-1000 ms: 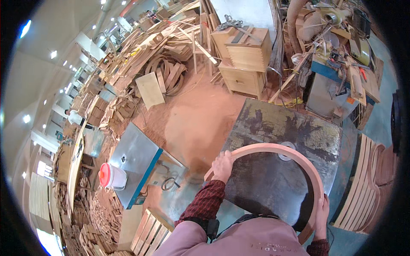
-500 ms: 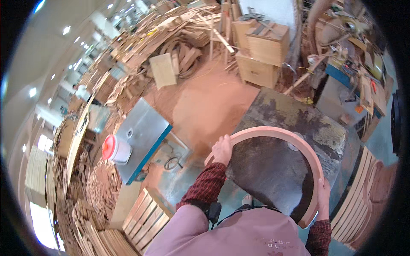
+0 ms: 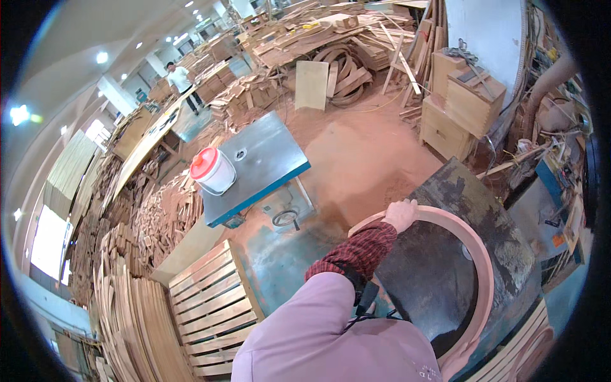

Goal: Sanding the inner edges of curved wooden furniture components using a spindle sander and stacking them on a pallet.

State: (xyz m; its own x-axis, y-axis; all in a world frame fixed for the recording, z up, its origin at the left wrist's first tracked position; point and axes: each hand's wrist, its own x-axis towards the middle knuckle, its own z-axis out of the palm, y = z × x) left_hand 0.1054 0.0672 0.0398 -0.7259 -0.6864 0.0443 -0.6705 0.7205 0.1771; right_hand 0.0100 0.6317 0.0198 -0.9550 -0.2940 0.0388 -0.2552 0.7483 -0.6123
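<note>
A curved wooden piece (image 3: 487,274), a pinkish-brown half ring, lies over the dark, worn metal machine table (image 3: 426,280) in front of me. My left hand (image 3: 401,215) is closed on its far left stretch, fingers over the top edge. At its near right end is my right hand (image 3: 459,363), low in the picture, gripping the outer side; some of its fingers are hidden. A small pale round disc (image 3: 466,253) shows on the table surface inside the curve.
Left of me stands another machine table (image 3: 261,159) with a blue edge and handwheel, bearing a white bucket (image 3: 219,173) with a red lid. A slatted wooden pallet (image 3: 213,312) and stacked boards (image 3: 137,318) sit at lower left. Farther off, a person (image 3: 180,81) stands near scrap wood.
My view has swung left, so the surroundings appear farther right. Along the curved piece, my left hand is farther from its left end and my right hand is closer to the near end.
</note>
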